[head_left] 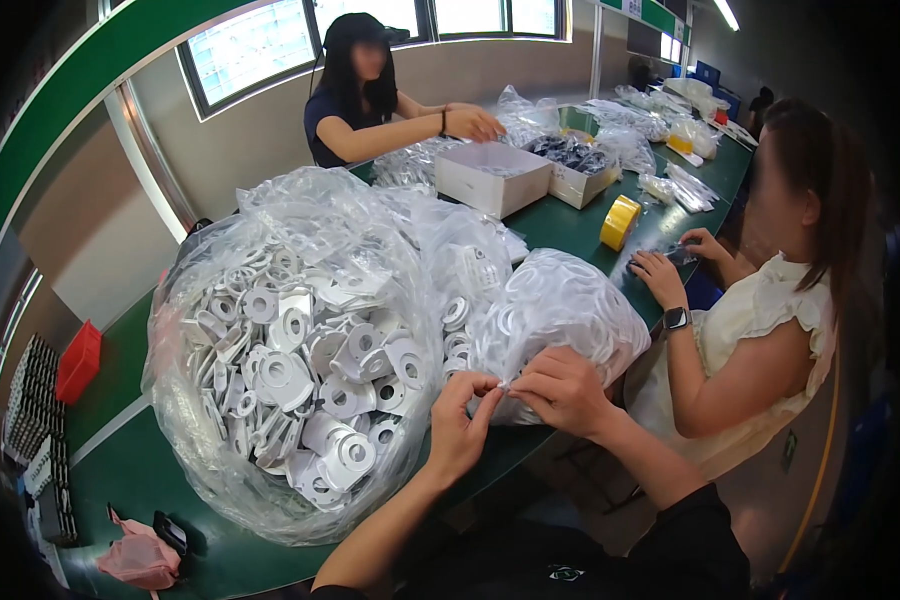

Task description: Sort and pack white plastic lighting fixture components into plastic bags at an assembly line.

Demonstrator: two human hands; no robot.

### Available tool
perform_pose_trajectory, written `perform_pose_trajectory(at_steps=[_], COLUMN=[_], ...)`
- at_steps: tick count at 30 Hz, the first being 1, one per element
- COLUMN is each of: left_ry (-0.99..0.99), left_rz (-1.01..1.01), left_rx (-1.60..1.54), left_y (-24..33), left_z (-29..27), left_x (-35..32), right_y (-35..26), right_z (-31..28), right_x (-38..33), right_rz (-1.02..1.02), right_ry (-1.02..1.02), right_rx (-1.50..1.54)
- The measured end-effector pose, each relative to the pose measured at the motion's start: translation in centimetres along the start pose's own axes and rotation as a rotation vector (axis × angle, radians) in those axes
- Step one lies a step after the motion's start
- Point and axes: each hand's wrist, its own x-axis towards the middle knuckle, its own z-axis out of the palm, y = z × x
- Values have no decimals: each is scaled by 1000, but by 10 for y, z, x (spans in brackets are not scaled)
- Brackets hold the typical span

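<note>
My left hand (pixel 460 420) and my right hand (pixel 562 392) meet at the near edge of the green table (pixel 140 480), both pinching the edge of a small clear plastic bag (pixel 560 305) full of white ring-shaped parts. The bag bulges up and away from my fingers. Left of my hands stands a big clear sack (pixel 290 360), open at the top, heaped with white flat parts that have round holes.
One person sits at my right with hands on the table near a yellow tape roll (pixel 620 221). Another sits across by white boxes (pixel 492 177) and more plastic bags. A pink cloth (pixel 135 558) and a red bin (pixel 78 362) lie at the left.
</note>
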Motion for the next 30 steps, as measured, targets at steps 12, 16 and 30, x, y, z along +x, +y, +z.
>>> perform_pose_trajectory(at_steps=[12, 16, 30], left_ry=[76, 0, 14], left_rz=[89, -174, -107], left_rx=[77, -187, -248], left_y=[-5, -7, -19], left_z=[3, 0, 9], left_x=[5, 2, -1], right_y=[-5, 0, 2], right_z=[-1, 7, 0], right_x=[9, 5, 4], right_rz=[54, -67, 18], right_ry=[-62, -5, -96], right_rx=[122, -9, 84])
